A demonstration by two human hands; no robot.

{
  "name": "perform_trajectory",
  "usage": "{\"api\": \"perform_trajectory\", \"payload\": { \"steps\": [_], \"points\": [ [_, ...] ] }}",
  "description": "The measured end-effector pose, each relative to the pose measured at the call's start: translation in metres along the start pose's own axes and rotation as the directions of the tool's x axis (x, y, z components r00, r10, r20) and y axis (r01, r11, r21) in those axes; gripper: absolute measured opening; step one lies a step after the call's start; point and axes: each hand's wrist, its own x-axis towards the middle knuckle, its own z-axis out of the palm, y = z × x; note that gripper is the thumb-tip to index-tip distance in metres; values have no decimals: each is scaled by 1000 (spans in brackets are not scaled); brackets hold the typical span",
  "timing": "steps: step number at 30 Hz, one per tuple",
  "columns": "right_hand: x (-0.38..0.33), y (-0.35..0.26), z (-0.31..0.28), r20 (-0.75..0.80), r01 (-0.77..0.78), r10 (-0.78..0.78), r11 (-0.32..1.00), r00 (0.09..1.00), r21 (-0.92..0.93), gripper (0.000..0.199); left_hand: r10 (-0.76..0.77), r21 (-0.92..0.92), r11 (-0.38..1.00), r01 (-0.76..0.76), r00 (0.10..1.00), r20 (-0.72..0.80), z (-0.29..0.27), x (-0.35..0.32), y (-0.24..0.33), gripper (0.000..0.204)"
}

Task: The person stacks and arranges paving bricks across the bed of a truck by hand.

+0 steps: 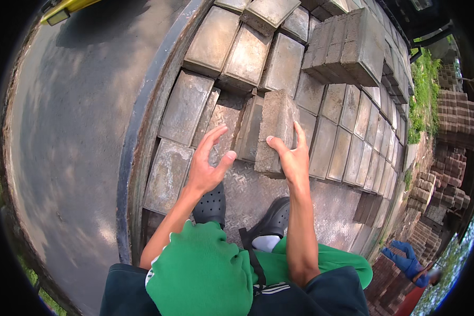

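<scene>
My right hand (294,160) grips a rough grey concrete block (273,124), its thumb over the near face and its fingers along the right side. The block stands on edge, leaning slightly. To its left my left hand (209,164) is open, fingers spread and holding nothing. Beyond the left fingers is a narrow gap in the stack, and another block (249,129) leans there against the held one. Smooth-faced concrete blocks (187,105) lie in rows on the left and ahead.
A raised metal side edge (137,121) borders the blocks, with paved road (68,158) beyond. Stacked blocks (347,45) rise at the upper right. My clogs (273,217) stand on the metal bed floor (326,210). A person in blue (405,258) is among brick piles at the right.
</scene>
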Motion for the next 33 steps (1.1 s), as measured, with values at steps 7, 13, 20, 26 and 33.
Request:
{"api": "perform_trajectory", "payload": {
  "steps": [7,13,20,26,33],
  "points": [
    [-11,-14,52,-151,149,-215,921,965,-359,74,-185,-175,963,206,974,130,72,44,-66,74],
    [-13,30,37,9,450,-521,728,853,-517,60,-72,-36,997,74,996,46,86,42,-87,72],
    [-37,60,43,110,443,-494,634,863,-634,64,-57,90,995,36,970,235,93,45,-94,82],
    [-32,37,44,86,369,-449,594,889,-715,58,-54,-71,994,79,951,304,90,50,-100,86],
    [1,-34,106,295,149,-218,959,930,239,51,-93,-20,994,105,944,318,37,18,-31,49]
  ]
}}
